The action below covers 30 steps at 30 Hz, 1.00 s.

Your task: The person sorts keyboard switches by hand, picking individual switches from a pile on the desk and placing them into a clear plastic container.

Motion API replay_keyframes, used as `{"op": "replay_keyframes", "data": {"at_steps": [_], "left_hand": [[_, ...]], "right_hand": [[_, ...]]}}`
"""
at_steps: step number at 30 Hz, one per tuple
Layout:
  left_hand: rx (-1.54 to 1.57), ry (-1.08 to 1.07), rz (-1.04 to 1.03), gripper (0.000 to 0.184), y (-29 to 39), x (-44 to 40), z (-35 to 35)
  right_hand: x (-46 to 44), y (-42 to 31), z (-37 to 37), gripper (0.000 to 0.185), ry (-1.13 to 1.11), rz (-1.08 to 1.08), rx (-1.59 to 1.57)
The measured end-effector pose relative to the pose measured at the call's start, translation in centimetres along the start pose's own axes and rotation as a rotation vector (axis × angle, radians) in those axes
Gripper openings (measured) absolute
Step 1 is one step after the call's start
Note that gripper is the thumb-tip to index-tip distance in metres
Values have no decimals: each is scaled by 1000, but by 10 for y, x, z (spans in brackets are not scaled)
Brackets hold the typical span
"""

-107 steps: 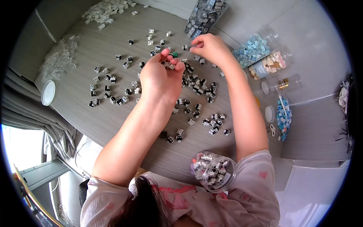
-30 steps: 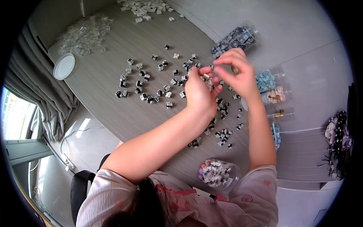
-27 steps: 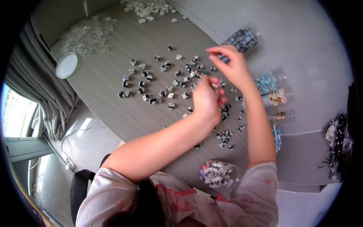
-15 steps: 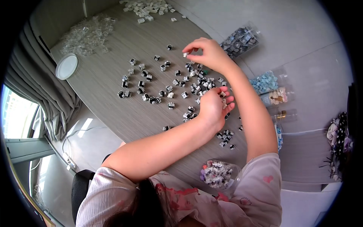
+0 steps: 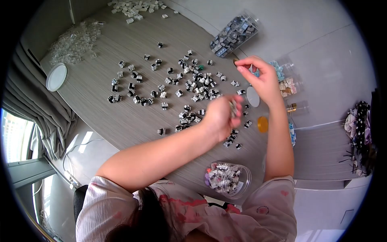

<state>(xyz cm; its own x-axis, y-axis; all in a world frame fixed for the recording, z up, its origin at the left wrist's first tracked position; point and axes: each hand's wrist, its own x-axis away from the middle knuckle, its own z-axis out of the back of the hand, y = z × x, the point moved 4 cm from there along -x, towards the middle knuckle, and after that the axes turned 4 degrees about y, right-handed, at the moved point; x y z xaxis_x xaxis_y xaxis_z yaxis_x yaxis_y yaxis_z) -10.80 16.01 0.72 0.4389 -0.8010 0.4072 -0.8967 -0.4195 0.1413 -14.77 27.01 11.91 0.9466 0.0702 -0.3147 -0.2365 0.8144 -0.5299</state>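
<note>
My left hand (image 5: 221, 117) is curled palm-up over the near part of the switches, its fingers blurred by motion. Inside them shows a pale keyboard switch (image 5: 233, 108); how many it holds I cannot tell. To the right, my right hand (image 5: 261, 78) pinches a small dark brownish piece (image 5: 235, 62) between thumb and fingertips, just below the jar of grey keycaps (image 5: 234, 36). Many black-and-white keyboard switches (image 5: 201, 82) lie scattered on the grey wood-grain table (image 5: 121, 125). One green piece (image 5: 201, 67) sits among them.
Near my body lies a clear jar (image 5: 227, 177) of mixed switches. A white disc (image 5: 253, 97) and a yellow lid (image 5: 263, 124) lie by my right forearm. Beyond are jars of blue keycaps (image 5: 278, 70) and pale keycaps (image 5: 287, 86), clear pieces (image 5: 74, 42), white keycaps (image 5: 137, 6) and a white lid (image 5: 56, 77).
My right hand has moved right, away from the switches; the white piece it pinched no longer shows. My left hand has shifted slightly right, still curled. The whole view has shifted.
</note>
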Motion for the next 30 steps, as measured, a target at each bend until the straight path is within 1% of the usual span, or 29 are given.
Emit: {"op": "replay_keyframes", "data": {"at_steps": [1,2,4,5,7,10,13,14,17,18,19,21,23,24,27,28,30], "left_hand": [[-43,-48,195,18,-15,2,-2],[-91,-80,255,18,-24,4,-2],[-188,-146,380,17,-33,10,-5],[-171,-154,383,18,-34,9,-4],[-138,-168,387,19,-34,6,-2],[-171,-122,356,21,-30,11,-6],[-162,-48,288,23,-26,14,-6],[-123,-27,255,24,-24,13,-5],[-8,57,144,27,-19,11,-1],[26,99,97,29,-15,11,-2],[60,142,49,30,-11,12,-2],[166,183,-45,31,1,13,-4],[266,196,-157,32,12,15,-6],[283,169,-211,30,19,16,-7],[248,215,-242,27,26,16,-6],[223,226,-229,24,25,16,-6],[173,192,-137,23,14,13,-2]], "right_hand": [[-2,9,-1,18,17,-74,38],[-3,24,-9,19,31,-35,-16],[-6,40,-27,18,-58,-87,61],[-8,48,-37,18,-103,-116,98],[-17,58,-53,21,-109,-53,150],[-31,57,-73,25,-101,70,227],[-42,62,-91,26,-130,121,205],[-45,64,-95,25,-179,122,187],[-44,63,-91,23,-225,32,77],[-41,56,-82,22,-186,-79,-55],[-42,56,-73,24,-151,-15,-105],[-33,47,-46,25,-191,28,-177],[-21,24,-29,26,-387,125,-379],[-17,16,-26,26,-484,173,-478],[-26,21,-28,28,-483,91,-440],[-31,22,-39,31,-374,-162,-421],[-44,27,-65,28,-352,-156,-209]]}}
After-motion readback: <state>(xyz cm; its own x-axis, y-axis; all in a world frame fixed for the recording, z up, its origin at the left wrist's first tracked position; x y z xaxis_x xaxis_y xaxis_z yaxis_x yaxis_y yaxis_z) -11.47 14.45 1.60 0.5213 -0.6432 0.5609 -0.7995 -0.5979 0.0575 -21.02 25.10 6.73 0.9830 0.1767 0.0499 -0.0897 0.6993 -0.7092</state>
